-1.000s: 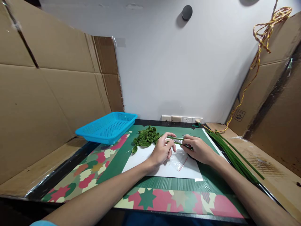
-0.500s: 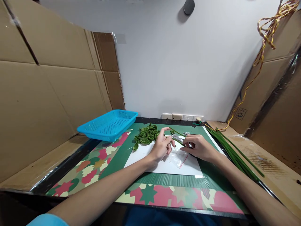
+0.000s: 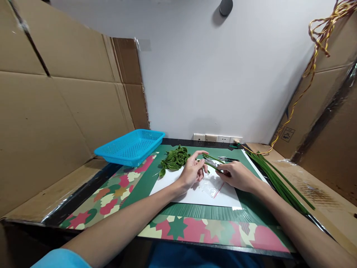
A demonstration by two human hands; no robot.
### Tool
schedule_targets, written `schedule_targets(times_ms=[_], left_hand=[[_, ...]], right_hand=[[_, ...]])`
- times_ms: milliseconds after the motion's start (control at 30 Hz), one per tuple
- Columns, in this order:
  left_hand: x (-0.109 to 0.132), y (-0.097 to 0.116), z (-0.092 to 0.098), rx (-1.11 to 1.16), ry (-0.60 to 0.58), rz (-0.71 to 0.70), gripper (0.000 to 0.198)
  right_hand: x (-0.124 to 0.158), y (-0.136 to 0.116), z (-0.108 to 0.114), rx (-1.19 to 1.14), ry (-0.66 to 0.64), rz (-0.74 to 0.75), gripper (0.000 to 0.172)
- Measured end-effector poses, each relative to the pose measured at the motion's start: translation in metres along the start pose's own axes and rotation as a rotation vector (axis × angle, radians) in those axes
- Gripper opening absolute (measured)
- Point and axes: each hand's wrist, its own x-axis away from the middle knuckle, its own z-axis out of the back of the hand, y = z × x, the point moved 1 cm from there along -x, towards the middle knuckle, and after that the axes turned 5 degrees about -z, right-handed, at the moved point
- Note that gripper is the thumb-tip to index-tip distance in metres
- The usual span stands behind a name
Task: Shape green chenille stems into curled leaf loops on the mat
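My left hand [image 3: 192, 169] pinches the end of a green fuzzy pipe cleaner [image 3: 216, 159] between thumb and fingertips. In my right hand [image 3: 237, 174] is a pair of scissors [image 3: 211, 162], its silver blades pointing left toward the left fingertips, beside the pipe cleaner. The curled fingers hide its handles, and whether the blades touch the stem I cannot tell. A clear zip bag [image 3: 211, 184] lies on the white paper [image 3: 192, 197] under the hands. Left of them is a pile of coiled and leaf-shaped green pipe cleaner pieces [image 3: 175, 158].
A blue plastic basket [image 3: 131, 149] stands at the back left. Black-handled snips [image 3: 228, 159] lie behind my right hand. A bundle of straight green pipe cleaners [image 3: 276, 182] lies to the right. Cardboard walls [image 3: 69, 104] flank the table; sockets [image 3: 212, 137] and a twisted yellow cord [image 3: 298, 96] are behind.
My right hand has shifted slightly right and down, leaving the snips behind it more visible. The left hand keeps its pinch, almost unmoved. The view has shifted slightly.
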Motion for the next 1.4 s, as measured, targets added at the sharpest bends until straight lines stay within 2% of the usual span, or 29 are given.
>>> schedule_targets(times_ms=[567,733,833,1000,1100,1200,1267,1400], left_hand=[[-0.005,-0.008,0.004,-0.092,0.097,-0.050,0.038],[-0.002,-0.001,0.000,-0.059,0.129,0.026,0.039],[0.000,0.000,-0.001,-0.057,0.096,0.090,0.042],[0.000,-0.004,-0.002,-0.087,0.099,0.076,0.042],[-0.001,-0.004,0.000,-0.076,0.140,0.031,0.042],[-0.004,-0.002,0.002,-0.063,0.174,0.003,0.043],[-0.005,-0.002,0.004,-0.060,0.196,0.001,0.044],[-0.004,-0.003,0.004,-0.064,0.236,-0.006,0.045]], right_hand=[[0.002,-0.002,-0.003,0.028,-0.028,0.033,0.029],[0.003,-0.005,-0.002,0.011,-0.027,0.034,0.031],[0.003,-0.005,-0.002,-0.023,-0.020,0.025,0.030],[0.003,-0.005,-0.001,-0.039,-0.024,0.033,0.024],[0.004,-0.007,0.001,-0.076,0.067,0.078,0.025],[0.004,-0.006,0.003,-0.145,0.269,0.073,0.045],[0.003,-0.003,0.002,-0.201,0.381,0.050,0.049],[0.001,0.006,-0.001,-0.305,0.508,-0.007,0.059]])
